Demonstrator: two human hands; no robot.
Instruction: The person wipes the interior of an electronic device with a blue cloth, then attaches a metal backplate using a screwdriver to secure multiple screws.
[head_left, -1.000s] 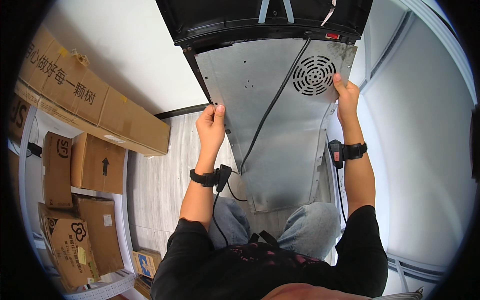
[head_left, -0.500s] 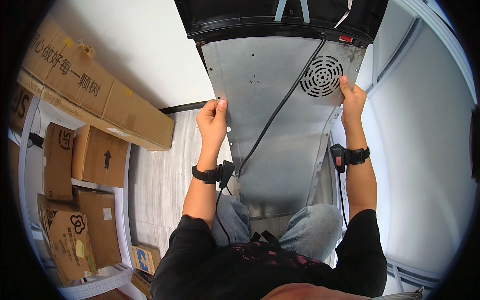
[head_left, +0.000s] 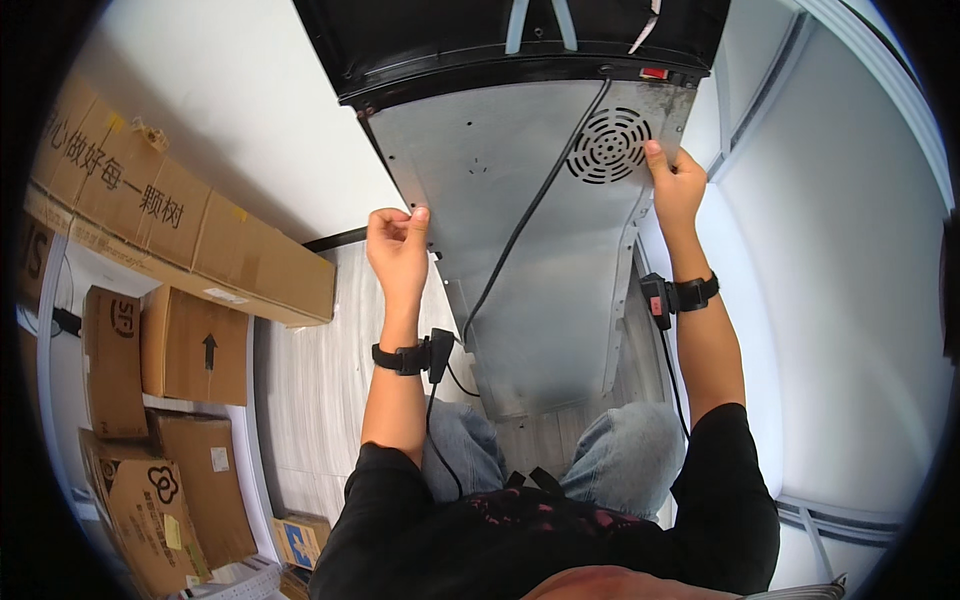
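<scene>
I see the panel (head_left: pixel 540 270) lying between both hands, its long axis running from the black housing (head_left: pixel 400 58) at its far end down toward the knees (head_left: pixel 625 455) at its near end. The right hand (head_left: pixel 677 190) is the nearer one to the far end: its thumb presses the panel's face beside the vent (head_left: pixel 611 146), fingers out of sight behind the right edge, so I judge it a hold. The left hand (head_left: pixel 398 245) sits lower at the left edge, thumb and curled fingers close together; I can't tell whether they pinch it. The cord (head_left: pixel 535 197) crosses the panel slantwise between the hands, in the way. Close to the panel's right stands a white wall (head_left: pixel 850 300); well to its left, a long carton (head_left: pixel 230 230).
</scene>
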